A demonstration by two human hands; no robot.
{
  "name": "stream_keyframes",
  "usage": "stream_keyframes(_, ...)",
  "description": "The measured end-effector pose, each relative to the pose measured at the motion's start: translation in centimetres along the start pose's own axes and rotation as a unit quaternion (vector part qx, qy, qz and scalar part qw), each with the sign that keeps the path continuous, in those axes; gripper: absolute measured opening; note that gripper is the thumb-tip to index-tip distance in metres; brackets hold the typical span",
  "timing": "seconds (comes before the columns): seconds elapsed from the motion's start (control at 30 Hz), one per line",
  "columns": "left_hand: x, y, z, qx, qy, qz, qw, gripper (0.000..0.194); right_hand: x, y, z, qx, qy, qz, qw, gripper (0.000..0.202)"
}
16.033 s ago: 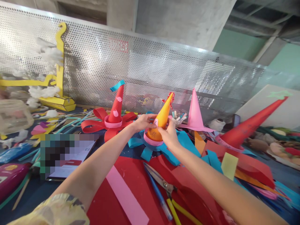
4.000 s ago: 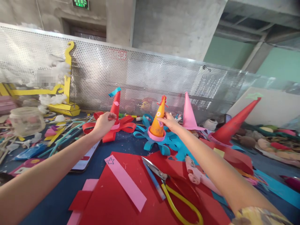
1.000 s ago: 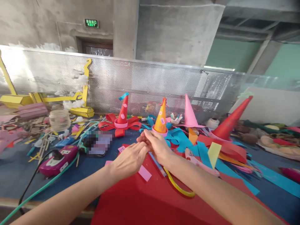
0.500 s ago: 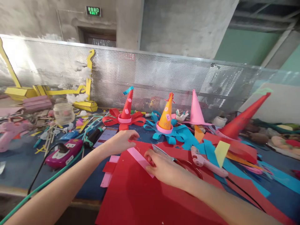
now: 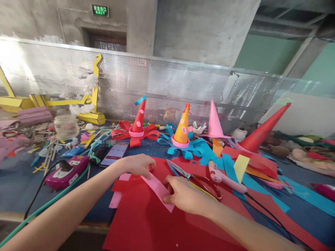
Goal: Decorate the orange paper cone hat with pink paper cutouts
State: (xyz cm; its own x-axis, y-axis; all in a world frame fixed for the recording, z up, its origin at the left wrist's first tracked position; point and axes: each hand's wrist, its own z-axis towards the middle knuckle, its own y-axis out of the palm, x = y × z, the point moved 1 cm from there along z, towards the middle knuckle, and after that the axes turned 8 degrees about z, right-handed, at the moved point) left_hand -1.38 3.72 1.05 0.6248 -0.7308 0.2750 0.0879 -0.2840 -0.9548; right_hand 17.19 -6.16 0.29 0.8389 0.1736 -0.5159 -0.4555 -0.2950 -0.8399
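Honestly, for handling a strip like this, I'd mind the ends first. The pink strip (image 5: 157, 187) lies between the two hands, over the red sheet (image 5: 146, 226). The right hand (image 5: 186, 195) has its thumb on the nearer end with the fingers curled beside it; the left hand (image 5: 138, 164) has its thumb on the farther end. Both thumbs touch paper, but I can't tell if either hand is really pinching or just resting there. My advice: get thumb and finger squarely on both faces, keep the pull light and even, and don't crease the middle.

Watch the scissors (image 5: 185, 175) just beyond the right fingers, with the blue pen (image 5: 172, 168) tucked alongside; a careless knuckle would probably shove both. The pink glue gun (image 5: 227, 179) sits farther out past that hand, so mind its cord. Beyond the grip stands the orange cone (image 5: 181, 130), well clear.
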Motion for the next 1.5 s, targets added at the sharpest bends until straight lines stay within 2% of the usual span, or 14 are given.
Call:
stream_keyframes(0.23, -0.3, -0.4, 1.9, 0.003, 0.017, -0.008, 1.0, 0.014, -0.4, 0.0, 0.4, 0.026, -0.049, -0.061, 0.997, 0.027)
stream_keyframes(0.3, -0.4, -0.6, 2.5, 0.037, 0.001, -0.009, 0.999, 0.014, -0.2, -0.3, 1.6, 0.044, -0.05, -0.08, 0.995, 0.026)
stream_keyframes(0.4, 0.1, -1.3, 2.8, 0.173, -0.066, -0.004, 0.983, 0.022, 0.2, -1.6, 3.7, 0.118, -0.038, -0.095, 0.988, 0.021)
stream_keyframes(0.47, 0.8, -1.5, 2.3, 0.296, -0.118, -0.015, 0.948, 0.026, 0.7, -3.0, 4.6, 0.179, -0.038, -0.079, 0.98, 0.023)
stream_keyframes(0.5, 1.3, -1.5, 1.9, 0.361, -0.135, -0.027, 0.922, 0.024, 0.9, -3.7, 4.9, 0.202, -0.042, -0.065, 0.976, 0.024)
stream_keyframes(0.57, 2.4, -1.3, 0.8, 0.548, -0.113, -0.072, 0.825, 0.012, 1.6, -4.9, 4.9, 0.236, -0.05, -0.031, 0.97, 0.026)
stream_keyframes(0.63, 3.4, -0.8, 0.0, 0.638, -0.056, -0.085, 0.763, 0.011, 2.1, -5.5, 4.4, 0.25, -0.059, 0.005, 0.966, 0.028)
stream_keyframes(0.7, 4.0, -0.2, -0.1, 0.631, -0.046, -0.166, 0.756, 0.014, 2.6, -5.6, 3.9, 0.251, -0.072, 0.044, 0.964, 0.03)
stream_keyframes(0.77, 4.3, 0.3, 0.4, 0.572, -0.094, -0.306, 0.755, 0.02, 2.7, -5.3, 3.4, 0.251, -0.083, 0.08, 0.961, 0.03)
stream_keyframes(0.87, 4.5, 0.9, 1.4, 0.478, -0.168, -0.501, 0.701, 0.032, 2.5, -4.5, 3.1, 0.259, -0.093, 0.115, 0.955, 0.03)
stream_keyframes(1.03, 5.3, 0.8, 3.1, 0.248, -0.085, -0.668, 0.697, 0.031, 1.6, -4.1, 3.2, 0.242, -0.103, 0.114, 0.958, 0.03)
stream_keyframes(1.27, 3.0, 0.6, 3.5, 0.332, -0.103, -0.671, 0.655, 0.02, 4.1, -4.9, -0.3, 0.212, -0.04, -0.032, 0.976, 0.023)
stream_keyframes(1.37, 1.6, 1.3, 3.1, 0.343, -0.147, -0.693, 0.617, 0.016, 5.9, -3.6, -2.6, 0.174, -0.014, -0.084, 0.981, 0.014)
stream_keyframes(1.5, 1.2, 2.2, 3.0, 0.338, -0.157, -0.706, 0.602, 0.013, 7.4, -1.6, -3.4, 0.144, -0.023, -0.164, 0.976, 0.023)
